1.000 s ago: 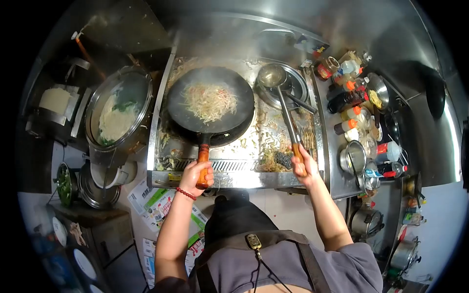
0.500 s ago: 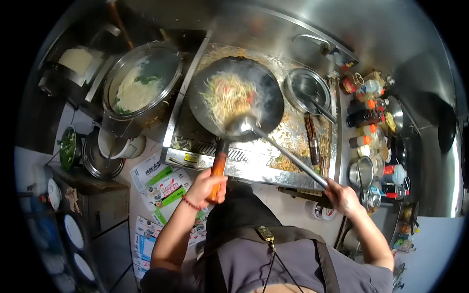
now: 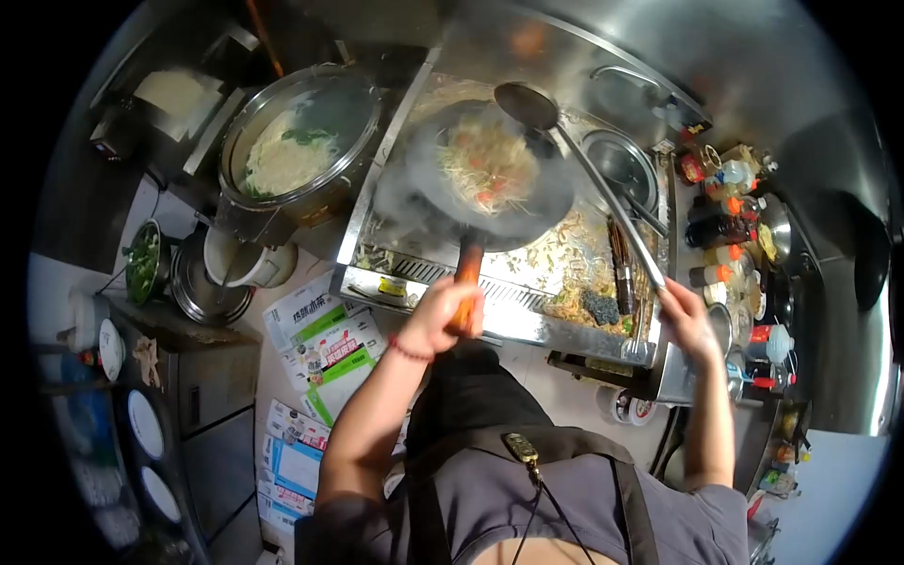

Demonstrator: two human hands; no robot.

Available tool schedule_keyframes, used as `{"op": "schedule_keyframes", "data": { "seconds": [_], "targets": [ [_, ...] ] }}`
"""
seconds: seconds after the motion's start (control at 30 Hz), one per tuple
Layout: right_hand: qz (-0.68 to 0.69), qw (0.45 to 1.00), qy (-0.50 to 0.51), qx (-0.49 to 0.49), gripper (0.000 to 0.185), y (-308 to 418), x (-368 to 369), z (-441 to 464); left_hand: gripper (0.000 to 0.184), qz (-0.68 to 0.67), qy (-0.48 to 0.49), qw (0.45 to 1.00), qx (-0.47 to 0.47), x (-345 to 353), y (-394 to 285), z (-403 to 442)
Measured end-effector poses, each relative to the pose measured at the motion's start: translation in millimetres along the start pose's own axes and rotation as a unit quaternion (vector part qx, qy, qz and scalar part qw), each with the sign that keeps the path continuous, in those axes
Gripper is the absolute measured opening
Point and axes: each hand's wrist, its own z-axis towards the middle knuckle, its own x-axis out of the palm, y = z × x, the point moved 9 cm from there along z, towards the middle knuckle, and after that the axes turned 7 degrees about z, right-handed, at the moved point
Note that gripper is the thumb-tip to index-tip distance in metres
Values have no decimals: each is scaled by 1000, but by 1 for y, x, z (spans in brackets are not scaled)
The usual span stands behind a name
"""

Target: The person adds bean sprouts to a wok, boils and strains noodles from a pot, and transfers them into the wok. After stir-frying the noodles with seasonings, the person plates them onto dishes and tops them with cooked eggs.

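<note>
My left hand (image 3: pixel 443 317) is wrapped round the wooden handle of a black wok (image 3: pixel 424 193) on the stove. Shredded food (image 3: pixel 488 168) with red bits lies in the wok, blurred and under steam. A long-handled ladle (image 3: pixel 527 105) is in my right hand (image 3: pixel 685 320), closed round the end of its handle. The ladle's bowl hangs at the upper right of the wok, above its rim, apart from the food.
Left of the stove stands a large pot (image 3: pixel 235 155) of noodles and greens. A metal pot (image 3: pixel 650 179) with another ladle sits right of the wok. Sauce bottles (image 3: pixel 720 231) line the right side. Flattened cartons (image 3: pixel 330 353) cover the floor.
The ladle has lifted off the food and swung up to the wok's upper right. My right hand has risen with it. The food has shifted in the wok and the view has turned slightly.
</note>
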Motion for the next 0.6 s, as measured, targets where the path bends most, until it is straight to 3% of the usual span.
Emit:
{"op": "schedule_keyframes", "data": {
  "seconds": [0.07,0.1,0.13,0.17,0.2,0.23,0.27,0.33,0.4,0.43,0.47,0.53,0.6],
  "targets": [
    [32,998,17,46,38,-35,51,37,11,-22,-38,999,-6,-8,-3,33],
    [-47,997,3,69,39,-23,80,36,12,-3,-31,999,-10,-13,0,45],
    [-114,987,61,91,40,-15,102,32,12,19,-47,999,-9,-21,3,50],
    [-202,969,45,-135,41,-4,92,43,12,35,-49,998,0,-24,4,48],
    [-279,894,25,-350,42,-3,83,35,12,49,-51,997,7,-27,5,47],
    [-186,964,58,-179,42,1,58,24,12,43,-54,998,10,-29,5,48],
    [-319,937,37,-137,41,34,45,-8,12,44,-54,998,8,-30,5,50],
    [-339,913,39,-224,39,12,24,-15,14,28,-57,998,3,-29,4,54],
    [-374,919,67,-104,36,-6,34,21,12,25,-54,998,-9,-30,7,55],
    [-365,921,28,-136,30,-3,32,39,12,23,-51,998,-9,-30,10,54],
    [-254,946,20,-200,29,-17,23,66,12,24,-50,998,-4,-31,8,53],
    [-133,991,26,-12,30,11,30,46,12,25,-58,998,22,-27,3,46],
    [-87,996,-14,18,37,-34,43,54,11,3,-39,999,21,-30,3,54]
  ]
}}
